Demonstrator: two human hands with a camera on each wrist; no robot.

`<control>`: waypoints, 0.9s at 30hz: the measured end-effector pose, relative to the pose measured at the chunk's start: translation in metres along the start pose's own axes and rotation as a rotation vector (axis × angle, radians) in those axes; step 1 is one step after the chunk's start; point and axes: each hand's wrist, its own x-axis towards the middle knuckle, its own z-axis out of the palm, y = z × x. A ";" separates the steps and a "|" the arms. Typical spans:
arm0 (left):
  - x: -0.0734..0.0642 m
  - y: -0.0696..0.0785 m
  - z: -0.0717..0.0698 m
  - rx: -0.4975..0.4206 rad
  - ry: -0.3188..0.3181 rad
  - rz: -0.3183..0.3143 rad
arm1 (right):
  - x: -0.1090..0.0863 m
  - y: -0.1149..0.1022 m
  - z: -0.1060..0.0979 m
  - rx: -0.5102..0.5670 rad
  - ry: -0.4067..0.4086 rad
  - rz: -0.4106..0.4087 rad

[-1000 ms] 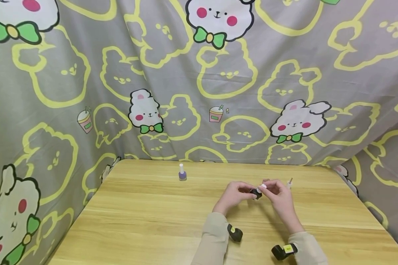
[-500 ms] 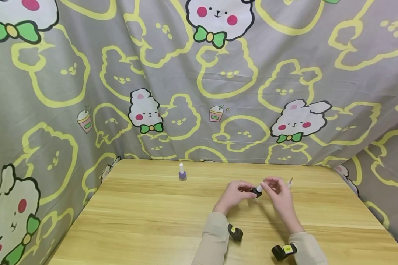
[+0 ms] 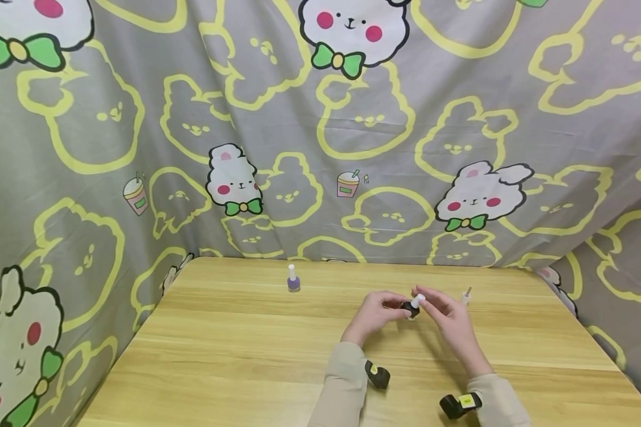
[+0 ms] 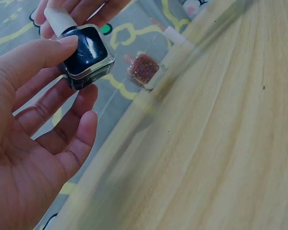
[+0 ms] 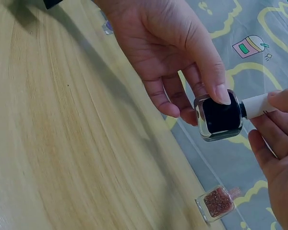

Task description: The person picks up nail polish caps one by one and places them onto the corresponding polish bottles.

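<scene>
A square glass bottle of dark nail polish [image 4: 89,50] is pinched between the thumb and fingers of my left hand [image 3: 378,314], above the wooden table. My right hand [image 3: 451,311] has its thumb and fingers at the bottle's white cap [image 5: 257,106], which sits on the neck. The bottle tilts, cap end towards my right hand. Beyond the hands stands a pink glitter nail polish bottle [image 5: 217,203] with its neck uncovered; the right hand hides it in the head view. Behind my right hand a white brush cap [image 3: 467,296] stands with its brush pointing up.
A purple nail polish bottle [image 3: 294,281] with a white cap stands upright near the back edge of the table [image 3: 235,332], left of the hands. A grey patterned curtain [image 3: 299,130] hangs right behind the table. Black wrist cameras [image 3: 378,375] sit at both sleeves.
My right fingers have shifted their hold on the white cap, reaching a little further left over it. The left hand keeps the dark bottle nearly in place.
</scene>
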 end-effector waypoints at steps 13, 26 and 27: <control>-0.002 -0.004 0.004 0.015 -0.044 0.032 | 0.000 0.007 0.005 -0.116 0.162 -0.003; 0.001 0.000 0.004 0.024 -0.030 0.031 | 0.000 0.005 0.006 -0.151 0.198 0.016; 0.001 0.000 0.003 0.018 -0.026 0.027 | -0.001 0.005 0.005 -0.131 0.184 0.008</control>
